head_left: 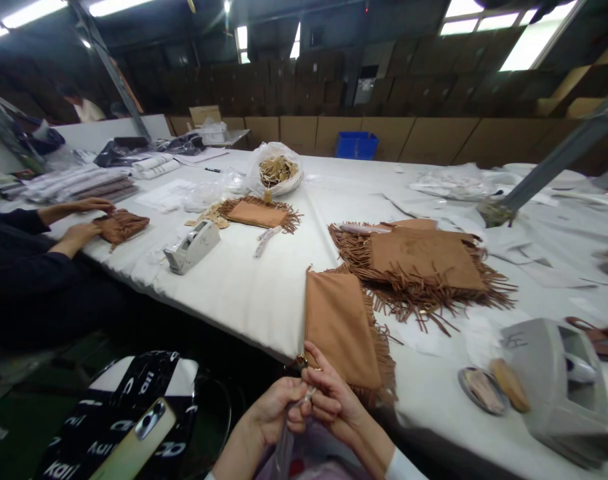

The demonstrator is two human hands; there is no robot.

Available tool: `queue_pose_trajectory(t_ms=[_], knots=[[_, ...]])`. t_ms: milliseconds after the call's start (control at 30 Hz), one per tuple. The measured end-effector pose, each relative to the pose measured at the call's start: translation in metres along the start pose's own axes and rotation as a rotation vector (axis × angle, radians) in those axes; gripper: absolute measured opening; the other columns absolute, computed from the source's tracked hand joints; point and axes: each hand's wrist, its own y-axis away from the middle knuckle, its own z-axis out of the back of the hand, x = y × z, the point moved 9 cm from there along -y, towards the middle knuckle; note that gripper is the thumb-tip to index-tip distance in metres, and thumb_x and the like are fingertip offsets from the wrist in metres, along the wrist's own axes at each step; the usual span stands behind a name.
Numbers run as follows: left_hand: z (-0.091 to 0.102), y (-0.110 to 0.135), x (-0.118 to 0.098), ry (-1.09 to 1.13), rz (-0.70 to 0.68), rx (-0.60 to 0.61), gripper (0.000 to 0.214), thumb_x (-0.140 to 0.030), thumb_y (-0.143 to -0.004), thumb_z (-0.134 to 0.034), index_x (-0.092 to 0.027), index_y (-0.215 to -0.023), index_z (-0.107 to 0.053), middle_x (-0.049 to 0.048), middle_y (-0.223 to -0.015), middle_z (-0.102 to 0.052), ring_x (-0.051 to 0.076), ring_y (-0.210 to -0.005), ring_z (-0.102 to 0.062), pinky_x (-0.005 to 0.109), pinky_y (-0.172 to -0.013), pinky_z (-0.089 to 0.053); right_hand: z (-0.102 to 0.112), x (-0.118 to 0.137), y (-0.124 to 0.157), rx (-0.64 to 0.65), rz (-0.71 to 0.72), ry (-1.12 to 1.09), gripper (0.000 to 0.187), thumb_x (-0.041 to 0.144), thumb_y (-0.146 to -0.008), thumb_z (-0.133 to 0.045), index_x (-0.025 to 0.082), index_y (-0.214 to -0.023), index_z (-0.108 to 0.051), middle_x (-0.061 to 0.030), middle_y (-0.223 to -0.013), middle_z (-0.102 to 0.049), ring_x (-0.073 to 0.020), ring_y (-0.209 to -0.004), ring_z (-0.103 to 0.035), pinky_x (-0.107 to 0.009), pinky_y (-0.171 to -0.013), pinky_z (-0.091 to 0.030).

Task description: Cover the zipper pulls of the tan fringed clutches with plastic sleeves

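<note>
Meeting at the bottom centre of the frame, the bare left hand (280,408) and the bare right hand (337,395) pinch a thin, pale, translucent strip (283,445). The left fingers are drawn together on it, its length hanging below them; the right fingers curl close around its upper end, the index finger stretched up toward a small gold-coloured metal fitting (301,359) (whether it touches, I cannot tell). Just above the hands, right of centre, a flat, rectangular, tan leather-like pouch with brown fringe (339,327) lies on the white-covered desk (249,287), its left edge near the fitting. Farther up and right rests a broad, tan, heavily fringed piece (424,257).

The strip looks light, limp and perhaps slippery, so a firm fingertip pinch near its end should suit it best. The pouch is probably light too, soft and bendable, with little risk of breaking; its plain left edge or smooth face seems a better hold than the right side, where loose fringe could tangle or slip between the fingers.
</note>
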Motion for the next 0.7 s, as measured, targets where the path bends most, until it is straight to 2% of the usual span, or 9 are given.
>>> queue_pose_trajectory(t_ms=[33, 100, 167, 200, 300, 400, 500, 700], knots=[[0.003, -0.001, -0.004, 0.010, -0.006, -0.006, 0.035, -0.039, -0.067, -0.076, -0.011, -0.062, -0.057, -0.0038, -0.047, -0.047, 0.000, -0.033, -0.025, 0.018, -0.036, -0.014, -0.001, 0.004, -0.003, 0.006, 0.000, 0.032, 0.069, 0.035, -0.076, -0.072, 0.032, -0.134, -0.036, 0.0098, -0.069, -0.054, 0.0042, -0.030, -0.015, -0.010, -0.031, -0.013], [0.011, -0.006, -0.015, 0.031, -0.027, -0.033, 0.031, -0.037, -0.068, -0.077, -0.011, -0.068, -0.058, -0.0036, -0.051, -0.050, 0.000, -0.035, -0.028, 0.016, -0.037, -0.017, -0.001, 0.012, -0.011, -0.004, 0.000, 0.146, 0.072, 0.042, -0.079, -0.068, 0.032, -0.138, -0.030, 0.0058, -0.074, -0.061, 0.0014, -0.029, -0.031, -0.011, -0.031, -0.020], [0.020, -0.012, -0.027, 0.044, -0.050, -0.078, 0.028, -0.034, -0.071, -0.075, -0.010, -0.071, -0.059, -0.0023, -0.055, -0.053, 0.000, -0.037, -0.033, 0.015, -0.038, -0.021, 0.004, 0.020, -0.023, -0.051, -0.002, 0.315, 0.077, 0.044, -0.080, -0.067, 0.029, -0.142, -0.024, 0.0030, -0.072, -0.064, -0.0044, -0.035, -0.047, -0.012, -0.032, -0.027], [0.024, -0.015, -0.033, 0.050, -0.059, -0.101, 0.026, -0.032, -0.073, -0.074, -0.010, -0.072, -0.060, -0.0012, -0.056, -0.055, 0.001, -0.038, -0.036, 0.015, -0.038, -0.023, 0.008, 0.024, -0.029, -0.085, 0.002, 0.388, 0.078, 0.042, -0.080, -0.067, 0.027, -0.143, -0.023, 0.0030, -0.067, -0.064, -0.0066, -0.037, -0.050, -0.012, -0.032, -0.028], [0.031, -0.024, -0.047, 0.067, -0.077, -0.149, 0.021, -0.028, -0.076, -0.071, -0.009, -0.079, -0.063, 0.0018, -0.064, -0.061, 0.002, -0.043, -0.045, 0.014, -0.041, -0.030, 0.020, 0.039, -0.049, -0.180, 0.065, 0.445, 0.069, 0.027, -0.076, -0.069, 0.019, -0.136, -0.035, 0.0048, -0.058, -0.061, -0.0064, -0.036, -0.049, -0.012, -0.034, -0.031], [0.029, -0.026, -0.055, 0.074, -0.098, -0.168, 0.020, -0.027, -0.078, -0.070, -0.010, -0.087, -0.065, 0.0028, -0.069, -0.065, 0.004, -0.049, -0.051, 0.015, -0.048, -0.038, 0.026, 0.049, -0.063, -0.220, 0.146, 0.386, 0.058, 0.016, -0.072, -0.067, 0.016, -0.126, -0.045, 0.0035, -0.061, -0.063, -0.0043, -0.035, -0.044, -0.012, -0.034, -0.031], [0.027, -0.015, -0.048, 0.046, -0.074, -0.169, 0.026, -0.031, -0.078, -0.070, -0.010, -0.092, -0.066, 0.0053, -0.070, -0.068, 0.009, -0.053, -0.058, 0.020, -0.053, -0.044, 0.033, 0.055, -0.069, -0.285, 0.183, 0.372, 0.058, 0.013, -0.072, -0.063, 0.016, -0.126, -0.044, 0.0006, -0.064, -0.066, -0.0053, -0.036, -0.044, -0.013, -0.034, -0.030], [0.039, 0.031, 0.000, 0.020, 0.007, -0.146, 0.033, -0.039, -0.077, -0.070, -0.009, -0.091, -0.065, 0.0081, -0.072, -0.069, 0.013, -0.055, -0.062, 0.023, -0.054, -0.047, 0.035, 0.060, -0.069, -0.320, 0.212, 0.433, 0.065, 0.014, -0.071, -0.061, 0.013, -0.132, -0.039, -0.0031, -0.064, -0.069, -0.0062, -0.036, -0.043, -0.013, -0.034, -0.028]])
